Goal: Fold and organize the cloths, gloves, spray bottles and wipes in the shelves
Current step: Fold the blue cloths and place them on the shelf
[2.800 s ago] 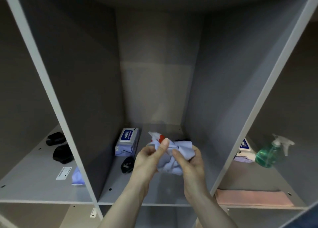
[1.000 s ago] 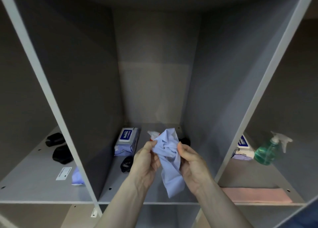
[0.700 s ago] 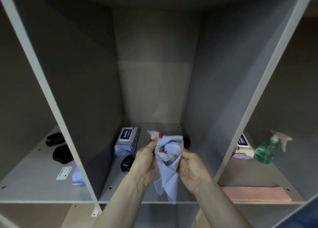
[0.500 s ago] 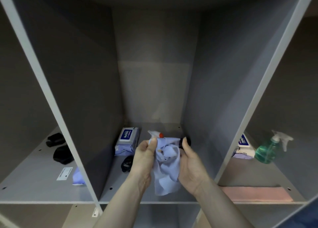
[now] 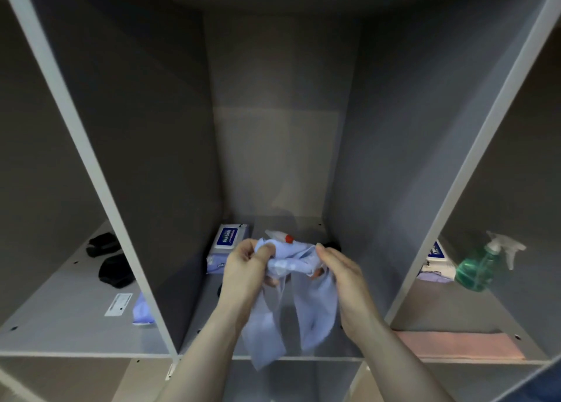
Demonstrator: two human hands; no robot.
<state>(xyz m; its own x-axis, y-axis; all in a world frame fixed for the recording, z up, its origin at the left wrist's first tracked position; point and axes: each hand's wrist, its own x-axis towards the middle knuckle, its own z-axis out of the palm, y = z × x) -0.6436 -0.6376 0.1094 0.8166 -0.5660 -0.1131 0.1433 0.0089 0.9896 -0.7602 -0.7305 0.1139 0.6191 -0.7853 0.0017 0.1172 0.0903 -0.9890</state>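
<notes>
Though hand-held, cloth [image 5: 291,295] before bottle [image 5: 277,237]

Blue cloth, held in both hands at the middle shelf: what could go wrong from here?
The blue cloth hangs bunched between the left hand and right hand, so a fold may come out uneven. Its loose tails dangle past the shelf edge and could snag. Just behind it, the spray bottle might get knocked over.

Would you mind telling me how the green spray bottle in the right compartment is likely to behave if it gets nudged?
The green spray bottle stands upright and tall on a narrow base, so a nudge would probably tip it. Its white trigger head overhangs one side, likely adding to that. It looks filled with liquid, so it is probably fairly heavy for its size.
</notes>
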